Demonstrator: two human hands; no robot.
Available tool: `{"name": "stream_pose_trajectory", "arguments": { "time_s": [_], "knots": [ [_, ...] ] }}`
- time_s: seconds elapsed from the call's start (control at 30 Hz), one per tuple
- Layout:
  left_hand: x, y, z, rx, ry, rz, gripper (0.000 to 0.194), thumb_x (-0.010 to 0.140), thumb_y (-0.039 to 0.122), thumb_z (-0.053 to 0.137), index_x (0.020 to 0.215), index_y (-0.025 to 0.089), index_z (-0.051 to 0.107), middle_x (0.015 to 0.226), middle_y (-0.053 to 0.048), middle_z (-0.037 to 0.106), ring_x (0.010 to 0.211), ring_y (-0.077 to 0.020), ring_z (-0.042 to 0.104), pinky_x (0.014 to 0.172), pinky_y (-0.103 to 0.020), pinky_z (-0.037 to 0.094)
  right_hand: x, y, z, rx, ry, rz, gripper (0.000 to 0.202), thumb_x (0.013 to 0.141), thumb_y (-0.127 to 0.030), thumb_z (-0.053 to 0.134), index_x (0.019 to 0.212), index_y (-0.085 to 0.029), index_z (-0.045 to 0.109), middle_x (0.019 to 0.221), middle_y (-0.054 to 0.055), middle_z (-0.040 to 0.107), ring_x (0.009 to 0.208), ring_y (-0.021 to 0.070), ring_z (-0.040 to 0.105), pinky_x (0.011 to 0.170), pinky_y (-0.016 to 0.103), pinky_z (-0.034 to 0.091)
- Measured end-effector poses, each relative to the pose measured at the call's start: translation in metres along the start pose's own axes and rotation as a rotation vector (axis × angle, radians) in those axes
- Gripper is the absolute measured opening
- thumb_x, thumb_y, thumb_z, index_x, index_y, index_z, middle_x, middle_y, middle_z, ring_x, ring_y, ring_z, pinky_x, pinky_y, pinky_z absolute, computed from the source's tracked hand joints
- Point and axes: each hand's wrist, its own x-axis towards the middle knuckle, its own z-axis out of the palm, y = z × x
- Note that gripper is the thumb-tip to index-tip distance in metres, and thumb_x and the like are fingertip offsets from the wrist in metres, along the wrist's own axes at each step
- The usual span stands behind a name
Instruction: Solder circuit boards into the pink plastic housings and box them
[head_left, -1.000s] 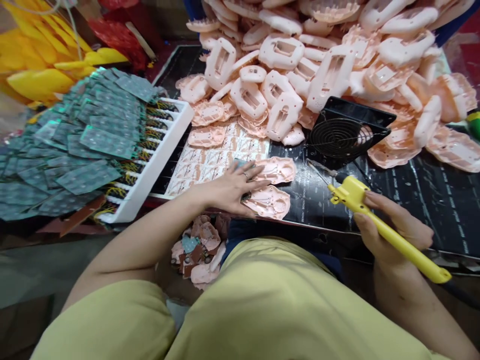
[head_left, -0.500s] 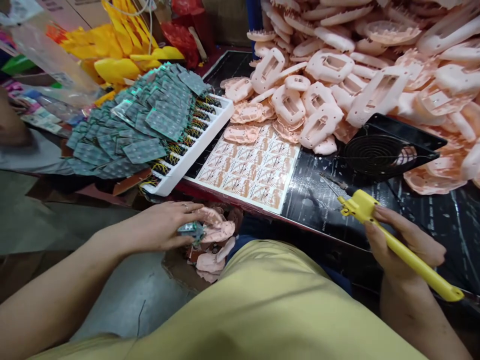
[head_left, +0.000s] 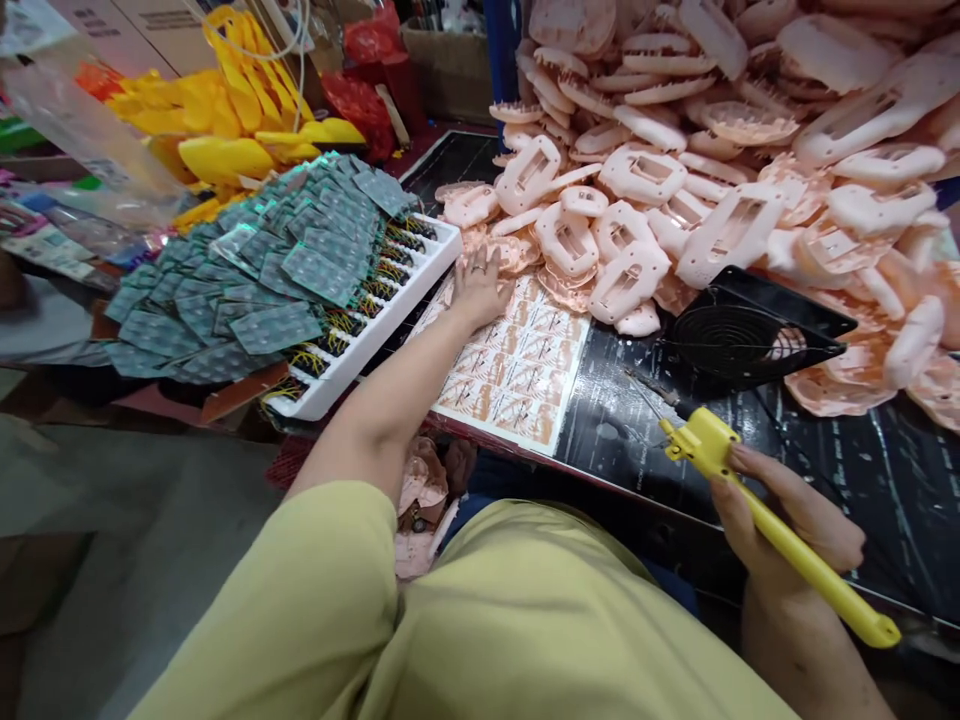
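Note:
My left hand (head_left: 481, 290) reaches out over the table, palm down and fingers spread. Its fingertips rest on or just above a pale pink plastic shell (head_left: 519, 254) at the near edge of a heap; contact is hard to tell. Beneath the wrist lies a printed sheet (head_left: 536, 385) with repeated orange-brown patterns. On the right, my right hand (head_left: 799, 510) is closed round a long yellow tool (head_left: 780, 530), whose thin metal tip points left over the black tabletop. A black fan (head_left: 739, 335) stands beyond the tool.
Wired green circuit boards (head_left: 277, 265) are stacked along a white foam rack (head_left: 375, 325) at left. Pink shells (head_left: 622, 165) pile high behind. More shells (head_left: 420, 480) lie below the table edge by my lap. Yellow plastic parts (head_left: 225, 155) sit at the back left.
My left hand has left the shells and the small green board below the table edge and moved up and forward onto the tabletop. My right hand still holds the yellow tool.

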Motion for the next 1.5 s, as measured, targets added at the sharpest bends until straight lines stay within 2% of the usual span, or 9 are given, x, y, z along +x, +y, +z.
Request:
{"name": "stream_pose_trajectory", "arguments": {
  "time_s": [0.13, 0.3, 0.5, 0.6, 0.73, 1.03, 1.23, 1.37, 1.5],
  "knots": [
    [-0.069, 0.014, -0.004, 0.01, -0.154, 0.087, 0.07, 0.095, 0.052, 0.042, 0.154, 0.019, 0.024, 0.161, -0.016, 0.016, 0.148, -0.0349, 0.017, 0.116, -0.062, 0.016, -0.004, 0.009, 0.001, 0.002, 0.022, 0.041, 0.038, 0.077, -0.016, 0.075, 0.114, -0.024, 0.068, 0.084, 0.002, 0.074, 0.068, 0.0191, 0.07, 0.06, 0.029, 0.057],
    [-0.146, 0.04, -0.012, -0.001, -0.205, 0.55, 0.054, 0.092, 0.049, 0.049, 0.141, 0.025, 0.047, 0.158, -0.011, 0.028, 0.146, -0.0382, 0.019, 0.112, -0.061, 0.026, -0.006, 0.014, 0.013, 0.012, 0.083, 0.035, 0.045, 0.087, -0.049, 0.062, 0.121, -0.02, 0.065, 0.088, 0.008, 0.074, 0.075, 0.0238, 0.072, 0.061, 0.034, 0.059],
    [-0.155, 0.069, -0.005, -0.136, -0.102, 0.922, 0.042, 0.093, 0.042, 0.049, 0.122, 0.016, 0.064, 0.139, -0.016, 0.054, 0.133, -0.0338, 0.044, 0.099, -0.049, 0.043, 0.019, 0.004, 0.027, 0.137, -0.282, -0.123, 0.04, 0.089, -0.02, 0.063, 0.128, -0.025, 0.057, 0.072, -0.002, 0.072, 0.055, 0.0128, 0.066, 0.057, 0.024, 0.055],
    [-0.154, 0.077, 0.0, -0.235, -0.061, 1.115, 0.036, 0.094, 0.038, 0.047, 0.115, 0.016, 0.068, 0.129, -0.013, 0.063, 0.128, -0.0267, 0.052, 0.099, -0.042, 0.043, 0.03, 0.004, 0.033, 0.098, -0.389, -0.198, 0.032, 0.085, -0.01, 0.064, 0.113, -0.024, 0.062, 0.091, 0.002, 0.074, 0.082, 0.0161, 0.071, 0.075, 0.027, 0.058],
    [-0.147, 0.08, 0.004, -0.303, -0.039, 1.314, 0.037, 0.094, 0.037, 0.05, 0.122, 0.02, 0.064, 0.139, -0.011, 0.056, 0.132, -0.0244, 0.049, 0.102, -0.041, 0.04, 0.038, 0.012, 0.047, 0.14, -0.583, -0.271, 0.027, 0.086, -0.012, 0.059, 0.111, -0.022, 0.058, 0.106, 0.006, 0.071, 0.117, 0.0247, 0.061, 0.106, 0.053, 0.044],
    [-0.155, 0.03, -0.043, -0.086, -0.381, 0.984, 0.052, 0.093, 0.048, 0.049, 0.14, 0.026, 0.05, 0.152, -0.011, 0.04, 0.138, -0.0295, 0.039, 0.114, -0.052, 0.026, 0.024, 0.016, 0.035, -0.272, -0.579, -0.314, 0.031, 0.087, -0.018, 0.064, 0.117, -0.024, 0.06, 0.099, 0.005, 0.073, 0.099, 0.0211, 0.065, 0.08, 0.033, 0.047],
    [-0.153, 0.035, -0.036, 0.204, -0.034, 0.545, 0.05, 0.09, 0.06, 0.047, 0.115, 0.023, 0.069, 0.11, -0.015, 0.065, 0.104, -0.0331, 0.056, 0.098, -0.053, 0.037, 0.022, -0.001, 0.024, 0.126, -0.521, -0.201, 0.027, 0.087, -0.013, 0.063, 0.112, -0.022, 0.059, 0.094, 0.003, 0.072, 0.082, 0.0137, 0.067, 0.077, 0.027, 0.052],
    [-0.137, 0.06, -0.018, 0.246, 0.069, 0.483, 0.059, 0.092, 0.066, 0.038, 0.108, 0.018, 0.07, 0.098, -0.017, 0.065, 0.1, -0.0338, 0.054, 0.087, -0.049, 0.039, 0.027, 0.017, 0.022, 0.101, -0.641, -0.217, 0.026, 0.089, -0.012, 0.054, 0.113, -0.023, 0.057, 0.102, 0.005, 0.071, 0.096, 0.0193, 0.066, 0.103, 0.047, 0.046],
    [-0.129, 0.087, -0.009, 0.176, 0.077, 0.501, 0.058, 0.095, 0.062, 0.036, 0.11, 0.016, 0.069, 0.106, -0.017, 0.064, 0.107, -0.0335, 0.051, 0.086, -0.046, 0.038, 0.017, 0.026, 0.019, 0.108, -0.677, -0.234, 0.029, 0.086, -0.023, 0.064, 0.113, -0.02, 0.054, 0.098, 0.007, 0.07, 0.096, 0.0214, 0.066, 0.101, 0.05, 0.048]
  ]
}}
